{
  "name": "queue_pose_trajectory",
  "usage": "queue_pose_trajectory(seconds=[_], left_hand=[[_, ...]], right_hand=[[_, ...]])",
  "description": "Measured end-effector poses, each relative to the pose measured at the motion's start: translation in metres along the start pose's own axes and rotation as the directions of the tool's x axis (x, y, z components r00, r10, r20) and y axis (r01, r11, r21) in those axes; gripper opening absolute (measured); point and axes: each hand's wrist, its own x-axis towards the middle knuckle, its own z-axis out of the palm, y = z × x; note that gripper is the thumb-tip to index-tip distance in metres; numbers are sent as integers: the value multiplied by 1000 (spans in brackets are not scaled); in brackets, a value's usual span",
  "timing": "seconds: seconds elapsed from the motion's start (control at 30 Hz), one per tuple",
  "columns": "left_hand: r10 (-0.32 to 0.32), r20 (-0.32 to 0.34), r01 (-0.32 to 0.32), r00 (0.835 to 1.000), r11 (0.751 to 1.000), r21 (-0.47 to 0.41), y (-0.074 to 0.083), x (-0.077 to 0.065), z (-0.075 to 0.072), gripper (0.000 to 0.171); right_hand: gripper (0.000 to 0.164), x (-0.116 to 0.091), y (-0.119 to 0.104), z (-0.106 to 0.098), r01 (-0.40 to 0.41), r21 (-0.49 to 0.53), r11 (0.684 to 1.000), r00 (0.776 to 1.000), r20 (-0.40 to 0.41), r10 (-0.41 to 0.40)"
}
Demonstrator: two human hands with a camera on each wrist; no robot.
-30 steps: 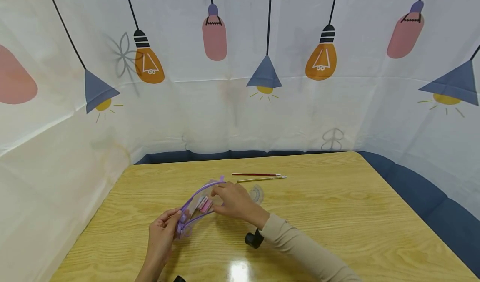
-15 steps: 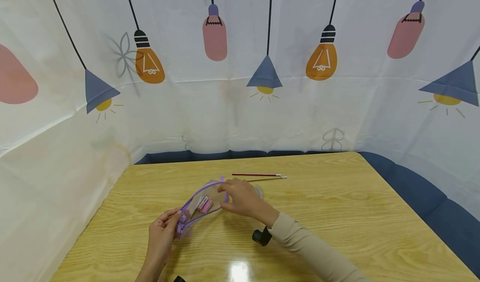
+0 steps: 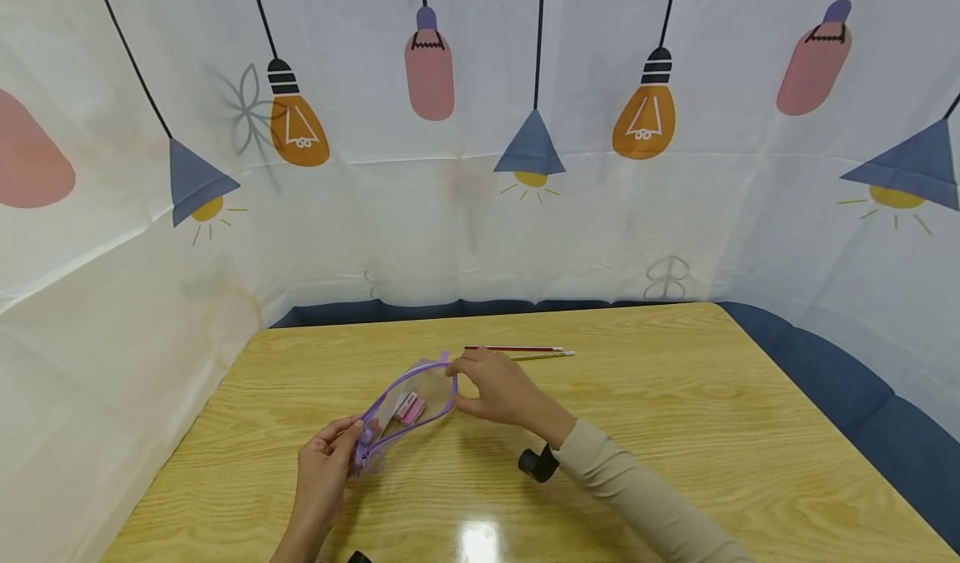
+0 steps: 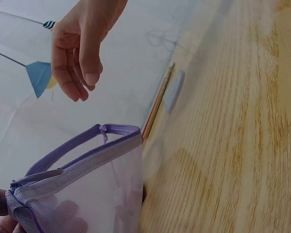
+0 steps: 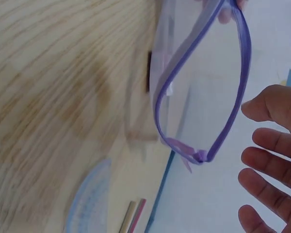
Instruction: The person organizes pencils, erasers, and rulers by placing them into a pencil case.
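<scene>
Moved the right hand (image 3: 498,388) rightward since a second ago, from over the mouth of the purple-trimmed mesh pouch (image 4: 97,179) to just beside its far end; kept the left hand (image 3: 322,463) and pouch in place. Pinching the pouch's near corner in the left hand, with the mouth spread wide. Holding nothing in the right, its fingers apart and loosely curved, just clear of the rim. Cannot tell whether resting on the worktop (image 3: 675,421) or held above it. Visible inside: pink-and-white small items (image 3: 409,410). Lying beyond, to the right: a red pencil (image 5: 137,216), a gold pencil (image 5: 128,217) and a clear protractor (image 5: 89,201). Probably midway through packing. Likely calling next for holding the mouth wide with the left hand, picking up the protractor or a pencil with the right, and feeding it cleanly past the rim.
</scene>
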Motion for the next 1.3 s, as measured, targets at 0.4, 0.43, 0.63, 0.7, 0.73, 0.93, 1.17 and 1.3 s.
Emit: queue_pose_trajectory(seconds=[0.4, 0.43, 0.63, 0.7, 0.73, 0.93, 1.17, 1.3], left_hand=[[12, -4, -12, 1000, 1000, 6, 0, 1, 1, 22], [13, -2, -13, 1000, 1000, 4, 0, 1, 2, 22], [14, -2, -14, 1000, 1000, 4, 0, 1, 4, 22], [13, -3, -12, 1000, 1000, 10, 1, 0, 4, 22], [13, -3, -13, 1000, 1000, 12, 1, 0, 5, 22], [14, -2, -14, 1000, 1000, 15, 2, -1, 5, 23], [10, -1, -10, 1000, 1000, 13, 4, -1, 3, 22], [6, 1, -6, 1000, 1000, 17, 5, -1, 2, 20]], right_hand=[[30, -9, 15, -8, 11, 23, 1000, 998, 65, -12], [30, -10, 16, -8, 10, 22, 1000, 998, 66, -11], [30, -17, 24, -8, 21, 35, 999, 997, 79, -23], [31, -19, 27, -8, 21, 43, 999, 995, 93, -25], [31, -20, 28, -8, 17, 45, 999, 995, 102, -22], [31, -25, 33, -10, 16, 87, 996, 991, 131, -27], [32, -29, 42, -11, 25, 106, 994, 986, 164, -43], [31, -31, 45, -12, 28, 121, 992, 984, 171, -48]])
